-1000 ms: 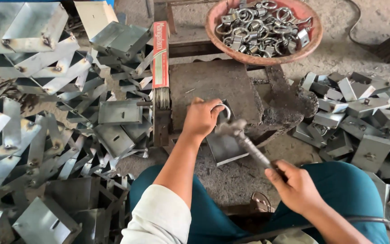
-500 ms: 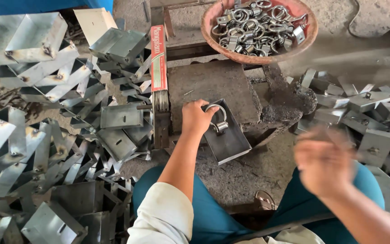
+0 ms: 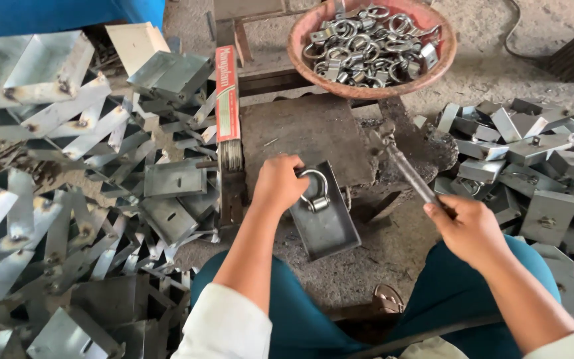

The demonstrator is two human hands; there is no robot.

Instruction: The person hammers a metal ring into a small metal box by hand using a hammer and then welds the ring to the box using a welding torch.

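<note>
The right hand is back with its metal rod; the left hand stays on the ring.

Half a second ago the right hand was a blur in the air; now it grips the rod, fingers curled tight, tip near the dark block; the left hand pinches the metal ring onto the flat grey plate, which lies half on the block; so the work goes on.

The right hand, blurred and lifted half a second ago, now grips the hammer lowered beside the block; the left hand has stayed on the ring; the tray sits squarer.
</note>
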